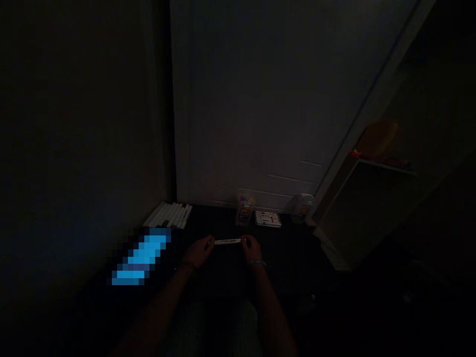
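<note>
In dim light I hold a white marker (pixel 228 241) level over the dark table (pixel 290 258), one end in each hand. My left hand (pixel 201 250) is closed on its left end. The fingers of my right hand (pixel 251 247) pinch the right end. Dark print runs along the barrel. Beyond it stands a clear container (pixel 244 212) with colourful tips inside. Right of that lies a flat pack of white markers (pixel 268 219). Several more white markers (pixel 169 215) lie in a row at the back left.
A pixelated bright blue screen (pixel 143 258) lies at the left. Another clear container (pixel 303 207) stands at the back right, against the pale wall panel (pixel 245 109). Farther right is a shelf unit (pixel 357 208) with an orange item (pixel 381 136) on top.
</note>
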`<state>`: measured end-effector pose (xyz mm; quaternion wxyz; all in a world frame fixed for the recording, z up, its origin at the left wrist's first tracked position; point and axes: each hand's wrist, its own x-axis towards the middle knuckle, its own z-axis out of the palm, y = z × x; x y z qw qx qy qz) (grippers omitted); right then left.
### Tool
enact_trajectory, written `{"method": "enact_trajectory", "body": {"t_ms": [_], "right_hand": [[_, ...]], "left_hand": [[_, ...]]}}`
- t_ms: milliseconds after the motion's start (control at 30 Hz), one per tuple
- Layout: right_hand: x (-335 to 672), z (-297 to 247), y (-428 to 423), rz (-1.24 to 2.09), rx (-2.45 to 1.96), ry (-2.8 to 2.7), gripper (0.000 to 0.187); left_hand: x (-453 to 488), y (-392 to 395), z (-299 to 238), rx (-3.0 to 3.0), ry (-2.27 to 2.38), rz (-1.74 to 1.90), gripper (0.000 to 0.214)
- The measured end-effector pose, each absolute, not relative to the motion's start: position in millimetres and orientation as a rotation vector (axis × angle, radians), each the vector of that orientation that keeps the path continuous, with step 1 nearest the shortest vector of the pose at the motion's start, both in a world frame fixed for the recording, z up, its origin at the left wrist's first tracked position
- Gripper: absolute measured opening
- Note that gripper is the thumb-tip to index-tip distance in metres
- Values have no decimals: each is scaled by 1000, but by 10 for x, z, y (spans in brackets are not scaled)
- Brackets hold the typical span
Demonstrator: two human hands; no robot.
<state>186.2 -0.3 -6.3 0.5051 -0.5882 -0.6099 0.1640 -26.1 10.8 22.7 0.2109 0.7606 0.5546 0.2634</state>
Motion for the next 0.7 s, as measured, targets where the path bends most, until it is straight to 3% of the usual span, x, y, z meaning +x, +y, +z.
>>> {"method": "enact_trajectory", "body": {"t_ms": [700], "right_hand": [[1820,-57,-32,361,-1474,-1467,23]], "left_hand": [[-266,148,144,2093,1560,790,28]]}}
